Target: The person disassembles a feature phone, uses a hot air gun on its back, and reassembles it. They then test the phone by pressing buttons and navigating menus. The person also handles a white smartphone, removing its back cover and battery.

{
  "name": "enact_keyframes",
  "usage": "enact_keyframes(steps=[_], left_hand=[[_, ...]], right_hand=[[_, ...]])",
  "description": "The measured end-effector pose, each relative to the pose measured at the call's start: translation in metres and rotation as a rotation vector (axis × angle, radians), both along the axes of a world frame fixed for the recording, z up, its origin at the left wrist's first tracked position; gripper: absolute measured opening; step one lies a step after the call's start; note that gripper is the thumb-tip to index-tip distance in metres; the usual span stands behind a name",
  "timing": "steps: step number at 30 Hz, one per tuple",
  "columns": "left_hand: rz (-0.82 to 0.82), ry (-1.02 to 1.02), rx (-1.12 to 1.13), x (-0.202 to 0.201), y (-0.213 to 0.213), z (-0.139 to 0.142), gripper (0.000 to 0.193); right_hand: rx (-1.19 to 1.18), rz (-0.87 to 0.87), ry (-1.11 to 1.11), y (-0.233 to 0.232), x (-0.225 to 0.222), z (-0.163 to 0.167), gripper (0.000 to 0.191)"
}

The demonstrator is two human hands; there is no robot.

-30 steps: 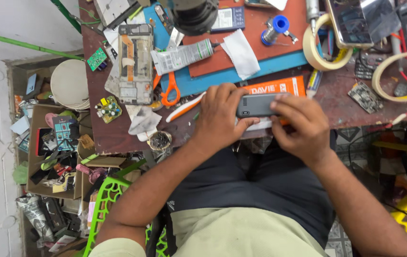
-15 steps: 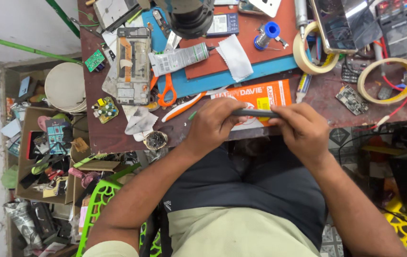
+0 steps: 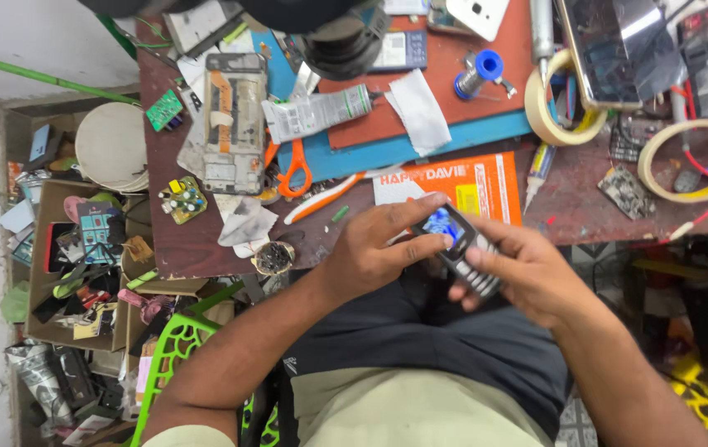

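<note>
A small keypad phone (image 3: 457, 247) with a lit blue screen is held face up over my lap, at the front edge of the worktable (image 3: 180, 248). My left hand (image 3: 370, 248) grips its upper end, fingers wrapped around the screen part. My right hand (image 3: 528, 269) cradles the lower end, the thumb lying across the keypad. An orange booklet (image 3: 486, 186) lies on the table just beyond the phone.
On the table lie orange-handled scissors (image 3: 294, 170), a white tube (image 3: 316, 113), an opened phone frame (image 3: 235, 124), a white cloth (image 3: 418, 109), tape rolls (image 3: 546, 108), a blue spool (image 3: 486, 68) and small circuit boards (image 3: 182, 199). A cluttered cardboard box (image 3: 81, 273) sits at left, a green chair (image 3: 172, 356) below.
The phone has been turned from edge-on to face up, and its screen now glows blue. Both hands have shifted slightly right and down, and the view has moved closer.
</note>
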State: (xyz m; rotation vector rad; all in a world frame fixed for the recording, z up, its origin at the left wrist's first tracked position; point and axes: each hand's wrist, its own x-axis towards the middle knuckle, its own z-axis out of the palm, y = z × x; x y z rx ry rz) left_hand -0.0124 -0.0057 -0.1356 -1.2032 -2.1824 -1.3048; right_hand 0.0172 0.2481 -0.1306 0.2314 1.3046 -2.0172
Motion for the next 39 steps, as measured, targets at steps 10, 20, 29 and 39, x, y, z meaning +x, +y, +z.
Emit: enact_keyframes(steps=[10, 20, 29, 39], left_hand=[[0.145, -0.034, -0.023, 0.0, 0.01, -0.01, 0.055], [0.061, 0.109, -0.186, -0.005, 0.015, 0.002, 0.053], [0.115, 0.054, -0.198, -0.001, 0.013, 0.001, 0.061], [0.106, 0.051, -0.249, -0.001, 0.019, -0.005, 0.067]], right_hand=[[0.04, -0.025, 0.149, -0.005, 0.007, -0.016, 0.053], [0.105, -0.177, 0.347, -0.017, 0.014, -0.026, 0.051], [0.109, -0.197, 0.424, -0.029, 0.013, -0.029, 0.049], [0.175, -0.19, 0.405, -0.021, 0.018, -0.027, 0.044]])
